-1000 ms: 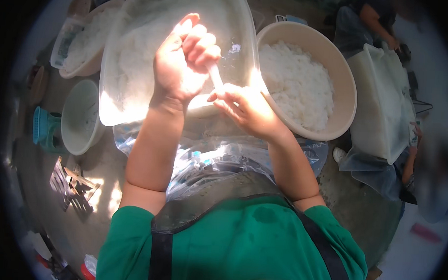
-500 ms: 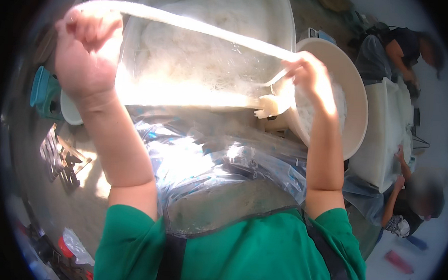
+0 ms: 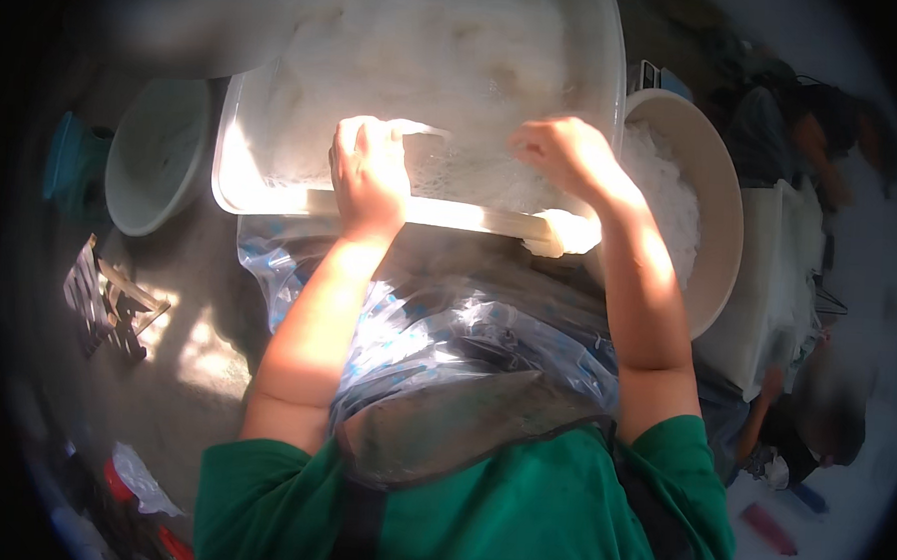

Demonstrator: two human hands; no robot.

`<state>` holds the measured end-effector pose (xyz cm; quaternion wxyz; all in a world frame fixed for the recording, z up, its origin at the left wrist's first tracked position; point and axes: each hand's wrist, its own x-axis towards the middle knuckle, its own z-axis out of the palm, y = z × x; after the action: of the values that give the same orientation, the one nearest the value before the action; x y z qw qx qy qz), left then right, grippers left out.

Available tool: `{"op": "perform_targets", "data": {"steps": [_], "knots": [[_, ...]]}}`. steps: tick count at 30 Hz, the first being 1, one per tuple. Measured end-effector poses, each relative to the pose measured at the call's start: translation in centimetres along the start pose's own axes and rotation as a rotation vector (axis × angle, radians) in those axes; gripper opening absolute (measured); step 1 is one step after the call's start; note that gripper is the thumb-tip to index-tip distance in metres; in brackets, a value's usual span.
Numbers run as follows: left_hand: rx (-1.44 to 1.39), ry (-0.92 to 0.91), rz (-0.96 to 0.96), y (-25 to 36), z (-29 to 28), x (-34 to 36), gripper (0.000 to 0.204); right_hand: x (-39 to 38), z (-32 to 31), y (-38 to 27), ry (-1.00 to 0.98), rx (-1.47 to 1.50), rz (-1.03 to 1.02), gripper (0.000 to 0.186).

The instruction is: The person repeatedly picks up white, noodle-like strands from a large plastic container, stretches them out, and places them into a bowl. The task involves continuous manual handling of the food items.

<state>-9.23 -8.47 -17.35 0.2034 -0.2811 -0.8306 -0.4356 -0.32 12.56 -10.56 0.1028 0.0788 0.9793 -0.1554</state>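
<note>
My left hand (image 3: 371,172) is closed above the near edge of a large, pale, translucent tub (image 3: 226,150). A short length of a long, limp, white strip (image 3: 415,128) sticks out of its fist toward the right. The rest of the strip is hidden. To the right, my right hand (image 3: 569,155) hovers over the tub with curled fingers, slightly blurred; whatever it may hold does not show. Cloudy water with foam (image 3: 453,175) lies in the tub below both hands. A whitish, wrapped bundle (image 3: 561,232) sits on the tub's near rim, beneath my right wrist.
A beige round basin (image 3: 721,227) with white contents (image 3: 667,204) stands at the right. A white bowl (image 3: 122,181) and a teal container (image 3: 68,168) are at the left. Beyond the basin are white bins (image 3: 758,294) and two people. A slatted piece (image 3: 93,295) lies on the floor.
The long strip stretched between my raised hands is no longer spread out. My left hand has moved down and right, and my right hand slightly left. The view has shifted, showing more of the white bowl.
</note>
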Motion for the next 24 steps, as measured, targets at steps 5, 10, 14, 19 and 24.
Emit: {"op": "perform_targets", "data": {"steps": [5, 10, 14, 19, 24], "knots": [[-0.039, 0.111, 0.006, -0.7, 0.3, -0.1, 0.012, 3.7, 5.3, -1.1, -0.5, -0.285, 0.046, 0.019], [-0.034, 0.08, 0.003, -0.3, 0.2, -0.5, 0.012, 1.1, 1.2, -0.4, -0.171, -0.048, 0.02, 0.014], [0.013, 0.082, 0.01, -0.6, 0.3, -0.5, 0.012, -2.5, -3.3, -1.0, 0.212, 0.163, -0.048, 0.013], [-0.001, 0.019, -0.026, -0.3, 0.2, -0.1, 0.008, -7.2, -5.5, -2.3, 0.309, 0.748, -0.053, 0.021], [-0.298, -0.114, -0.366, 0.9, -1.0, 0.0, 0.013, -9.7, -5.9, -3.4, 0.361, 0.69, -0.012, 0.017]]}}
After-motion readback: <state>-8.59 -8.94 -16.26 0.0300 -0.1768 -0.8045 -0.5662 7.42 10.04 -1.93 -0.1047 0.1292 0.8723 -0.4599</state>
